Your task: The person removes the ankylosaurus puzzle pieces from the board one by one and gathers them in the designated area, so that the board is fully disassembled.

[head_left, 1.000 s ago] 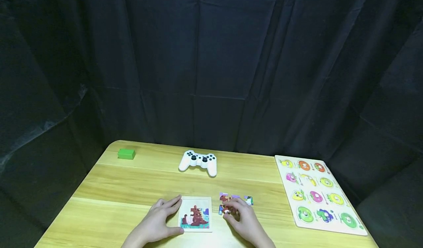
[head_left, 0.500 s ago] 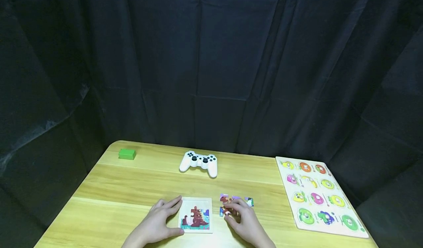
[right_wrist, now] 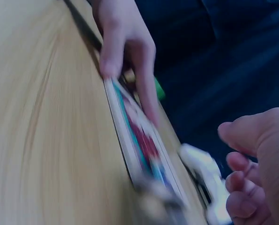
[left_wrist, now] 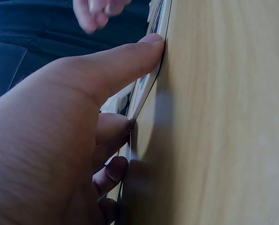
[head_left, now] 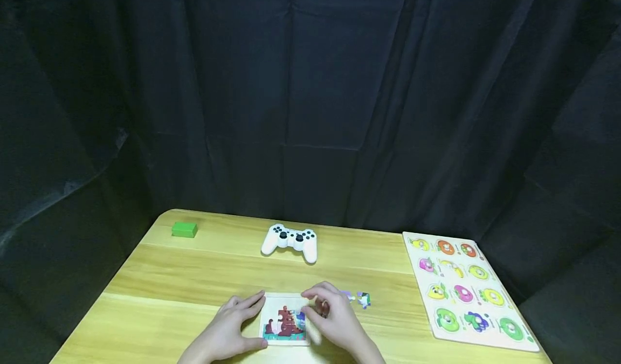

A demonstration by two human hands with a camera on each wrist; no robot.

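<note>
A framed jigsaw puzzle (head_left: 284, 301), partly filled with a red-brown figure, lies on the table. My left hand (head_left: 228, 326) rests along its left side, thumb at the near corner and fingers at the far one, also seen in the left wrist view. Over the frame's right edge hovers my right hand (head_left: 335, 321), fingers bent and thumb apart from the index finger. Whether it holds a piece I cannot tell. A red-brown patch shows beneath it. Blurred coloured puzzle pieces (right_wrist: 162, 206) appear near the frame's end in the right wrist view. A loose green-white puzzle piece (head_left: 364, 299) lies right.
Behind the puzzle lies a white game controller (head_left: 290, 240). A green block (head_left: 184, 229) sits at the back left. On the right is a fruit peg board (head_left: 466, 288). Dark curtains (head_left: 310, 83) surround the wooden table (head_left: 204, 267).
My right hand has moved left from the loose pieces to the frame's right edge. The pieces nearest the frame are now mostly covered or gone from sight. My left hand stays put.
</note>
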